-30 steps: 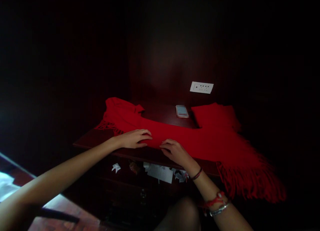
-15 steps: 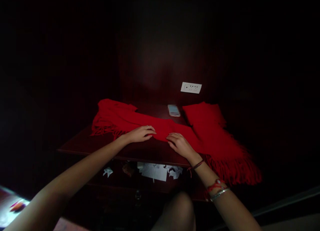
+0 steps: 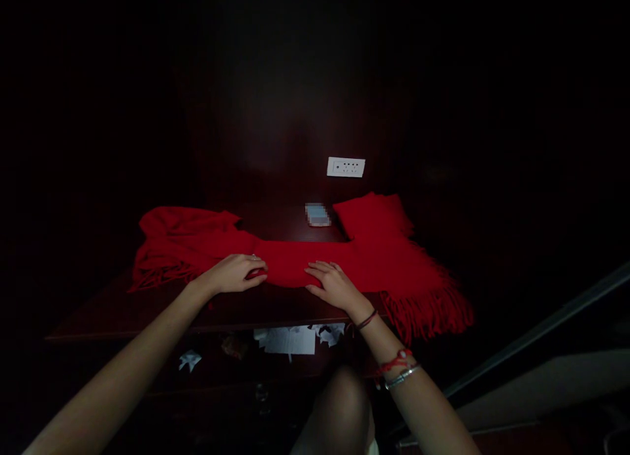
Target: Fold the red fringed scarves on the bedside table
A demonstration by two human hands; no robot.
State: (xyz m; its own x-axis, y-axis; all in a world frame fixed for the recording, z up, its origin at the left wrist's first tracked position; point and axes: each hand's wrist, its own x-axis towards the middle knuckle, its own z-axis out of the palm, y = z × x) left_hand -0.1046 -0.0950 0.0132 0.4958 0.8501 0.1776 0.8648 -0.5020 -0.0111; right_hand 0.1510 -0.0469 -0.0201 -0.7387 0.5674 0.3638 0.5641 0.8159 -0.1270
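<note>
A long red fringed scarf (image 3: pixel 315 261) lies across a dark wooden table (image 3: pixel 123 307), its right fringe hanging over the front right edge. My left hand (image 3: pixel 233 273) rests on the scarf's near edge with fingers curled around the fabric. My right hand (image 3: pixel 332 284) lies flat on the scarf just to the right, fingers stretched out. A folded part of the red cloth (image 3: pixel 371 213) sits at the back right.
A small blurred card-like object (image 3: pixel 317 214) lies at the back of the table below a white wall socket (image 3: pixel 346 167). Scraps of white paper (image 3: pixel 290 339) lie on a shelf under the table. My knee (image 3: pixel 339 409) shows below. The room is very dark.
The view has shifted, so the table sits further left. The scarf has been drawn toward the table's middle, and both hands stay on its near edge, a little further apart.
</note>
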